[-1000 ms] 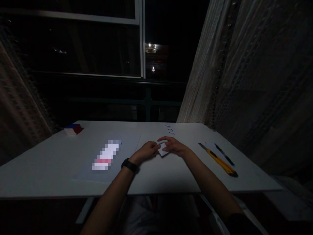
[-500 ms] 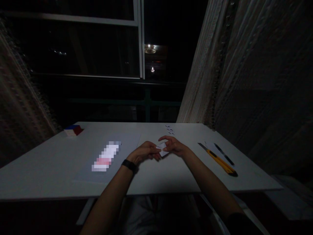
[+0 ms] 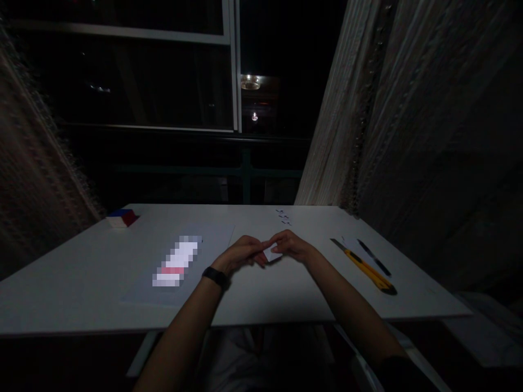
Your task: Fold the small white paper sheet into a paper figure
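The left hand (image 3: 244, 252) and right hand (image 3: 293, 244) were close together over the middle of the bench (image 3: 269, 296), both pinched on a small piece of white paper (image 3: 270, 254) between their fingertips. The step in hand looked like folding or creasing, and the next move seemed to call for light, even finger pressure with the edges lined up. No container could be made out around the paper.
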{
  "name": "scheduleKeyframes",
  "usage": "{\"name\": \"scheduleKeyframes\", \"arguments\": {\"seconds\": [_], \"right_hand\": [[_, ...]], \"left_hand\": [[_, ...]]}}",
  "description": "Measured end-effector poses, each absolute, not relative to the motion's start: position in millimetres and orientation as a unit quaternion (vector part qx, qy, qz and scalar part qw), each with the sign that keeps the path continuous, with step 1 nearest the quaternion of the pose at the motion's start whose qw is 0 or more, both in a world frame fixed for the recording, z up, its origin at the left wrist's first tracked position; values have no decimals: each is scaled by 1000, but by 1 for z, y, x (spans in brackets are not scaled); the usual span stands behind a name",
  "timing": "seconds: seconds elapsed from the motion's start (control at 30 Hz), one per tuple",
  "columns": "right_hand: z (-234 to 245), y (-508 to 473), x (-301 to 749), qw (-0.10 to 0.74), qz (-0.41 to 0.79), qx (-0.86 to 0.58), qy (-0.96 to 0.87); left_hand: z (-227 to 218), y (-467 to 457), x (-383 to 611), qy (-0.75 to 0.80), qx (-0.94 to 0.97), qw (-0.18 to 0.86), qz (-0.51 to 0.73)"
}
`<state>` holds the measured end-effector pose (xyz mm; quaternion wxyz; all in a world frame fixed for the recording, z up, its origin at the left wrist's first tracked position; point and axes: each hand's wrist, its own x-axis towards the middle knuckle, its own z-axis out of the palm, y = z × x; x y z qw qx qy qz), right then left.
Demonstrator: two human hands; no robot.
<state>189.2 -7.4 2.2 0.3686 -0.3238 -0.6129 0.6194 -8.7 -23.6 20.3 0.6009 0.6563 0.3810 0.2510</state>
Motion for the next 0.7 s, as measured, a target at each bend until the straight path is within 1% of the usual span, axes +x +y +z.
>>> {"name": "scheduleKeyframes", "arguments": {"seconds": [0.17,0.3,0.4,0.53,0.7], "right_hand": [[5,-11,181,417,607,-333,-588],[4,-10,171,489,584,-321,-563],[3,-8,168,522,549,-324,-567],[1,-6,166,528,517,-341,-581],[-1,-5,159,569,434,-362,-597]], "left_hand": [[19,-20,-4,402,626,567,354],[17,-17,-2,420,621,493,441],[12,-14,-1,420,628,468,459],[6,-8,0,434,603,464,483],[4,-6,0,463,569,417,536]]}}
